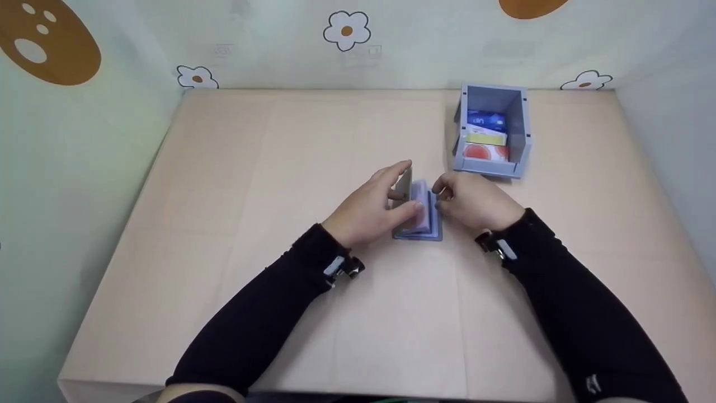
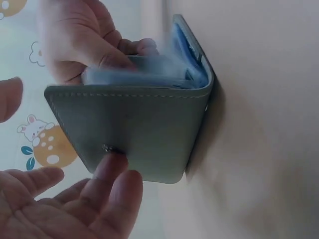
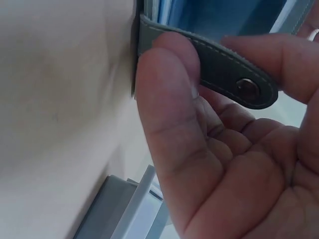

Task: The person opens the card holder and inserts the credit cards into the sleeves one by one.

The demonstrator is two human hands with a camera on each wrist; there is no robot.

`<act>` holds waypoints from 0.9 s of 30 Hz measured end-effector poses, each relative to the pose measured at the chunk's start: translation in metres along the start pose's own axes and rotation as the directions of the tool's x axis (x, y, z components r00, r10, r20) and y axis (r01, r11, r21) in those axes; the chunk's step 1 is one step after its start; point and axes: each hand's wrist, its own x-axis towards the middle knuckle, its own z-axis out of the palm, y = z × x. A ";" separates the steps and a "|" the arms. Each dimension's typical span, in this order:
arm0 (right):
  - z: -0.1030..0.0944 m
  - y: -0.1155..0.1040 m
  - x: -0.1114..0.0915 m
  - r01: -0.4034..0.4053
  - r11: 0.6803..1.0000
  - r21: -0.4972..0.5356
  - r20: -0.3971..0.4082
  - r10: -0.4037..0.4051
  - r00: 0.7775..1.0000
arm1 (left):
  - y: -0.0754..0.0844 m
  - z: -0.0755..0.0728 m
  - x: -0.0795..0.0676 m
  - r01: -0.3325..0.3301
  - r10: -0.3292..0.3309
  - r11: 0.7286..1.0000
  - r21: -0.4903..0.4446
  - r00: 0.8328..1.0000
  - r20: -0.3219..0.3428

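Note:
A grey-green card holder (image 1: 401,229) with stitched edges stands part open on the table, its clear bluish sleeves (image 1: 420,215) between the covers. My left hand (image 1: 363,210) is on its left side. In the left wrist view, the left fingertips (image 2: 112,169) touch the outside of the raised cover near a metal snap, and the thumb stays apart from the sleeves. On the other side, my right hand (image 1: 475,198) pinches the closure strap (image 3: 219,64), whose snap button shows in the right wrist view. The sleeves look blurred in the left wrist view.
A grey-blue bin (image 1: 485,167) stands behind the right hand, holding a blue pack (image 1: 485,120), a yellow-and-white one (image 1: 485,138) and a red-and-white one (image 1: 485,152). A beige cloth (image 1: 279,168) covers the table. Walls (image 1: 268,50) bound the back and both sides.

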 end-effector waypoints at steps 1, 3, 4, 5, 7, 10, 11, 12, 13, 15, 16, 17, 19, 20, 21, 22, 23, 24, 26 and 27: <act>-0.001 0.000 0.000 0.002 1.000 0.002 0.003 -0.002 1.000 | -0.001 0.001 0.001 -0.012 0.012 1.000 -0.008 1.000 0.011; -0.003 0.000 -0.001 0.003 1.000 0.013 0.011 -0.004 1.000 | -0.003 0.004 0.003 -0.031 0.030 1.000 0.004 0.999 0.031; -0.004 0.000 -0.001 0.002 1.000 0.023 0.017 -0.003 1.000 | -0.004 0.005 0.004 -0.035 0.035 0.999 0.020 0.999 0.041; -0.005 0.000 -0.001 0.002 0.999 0.032 0.022 -0.003 1.000 | -0.005 0.007 0.006 -0.041 0.039 0.998 0.044 0.998 0.051; -0.006 0.001 -0.001 0.008 0.999 0.042 0.029 -0.009 1.000 | -0.008 0.009 0.008 -0.045 0.037 0.993 0.110 0.997 0.068; -0.007 0.002 0.000 0.008 0.999 0.042 0.040 -0.010 0.999 | -0.013 0.012 0.012 -0.036 0.018 0.974 0.223 0.996 0.083; -0.007 0.002 0.000 0.010 0.999 0.036 0.043 -0.011 0.999 | -0.014 0.013 0.013 -0.033 0.011 0.967 0.254 0.996 0.086; -0.007 0.002 0.000 0.011 0.999 0.032 0.045 -0.013 0.999 | -0.015 0.014 0.014 -0.029 0.005 0.960 0.277 0.996 0.088; -0.007 0.002 0.000 0.012 0.999 0.030 0.046 -0.014 0.999 | -0.016 0.014 0.016 -0.026 0.000 0.954 0.298 0.996 0.088; -0.008 0.003 0.000 0.009 0.999 0.036 0.048 -0.011 0.999 | -0.016 0.015 0.017 -0.018 -0.013 0.939 0.342 0.996 0.088; -0.009 0.004 0.000 0.011 0.999 0.046 0.049 -0.013 0.999 | -0.016 0.015 0.018 -0.016 -0.018 0.933 0.359 0.996 0.089; -0.009 0.004 0.000 0.013 0.998 0.060 0.052 -0.016 0.999 | -0.016 0.016 0.019 -0.015 -0.022 0.927 0.375 0.995 0.094; -0.011 0.006 0.000 0.022 0.995 0.095 0.065 -0.029 0.997 | -0.015 0.017 0.020 -0.018 -0.028 0.911 0.411 0.994 0.105; -0.012 0.007 -0.001 0.028 0.994 0.108 0.076 -0.036 0.996 | -0.014 0.017 0.021 -0.019 -0.031 0.903 0.429 0.993 0.111; -0.012 0.008 0.000 0.041 0.992 0.123 0.089 -0.052 0.995 | -0.013 0.018 0.021 -0.020 -0.035 0.896 0.444 0.993 0.117; -0.013 0.008 0.000 0.054 0.989 0.137 0.098 -0.068 0.993 | -0.013 0.018 0.021 -0.024 -0.036 0.889 0.458 0.992 0.121; -0.013 0.009 0.000 0.065 0.987 0.146 0.105 -0.081 0.991 | -0.012 0.019 0.022 -0.028 -0.035 0.881 0.473 0.992 0.124; -0.013 0.009 0.000 0.076 0.986 0.149 0.107 -0.092 0.990 | -0.011 0.020 0.022 -0.032 -0.033 0.874 0.484 0.992 0.125; -0.011 0.008 0.001 0.088 0.986 0.142 0.094 -0.102 0.990 | -0.010 0.020 0.022 -0.034 -0.033 0.868 0.495 0.992 0.125; -0.010 0.007 0.003 0.092 0.986 0.140 0.086 -0.105 0.991 | -0.010 0.021 0.022 -0.036 -0.030 0.866 0.499 0.992 0.124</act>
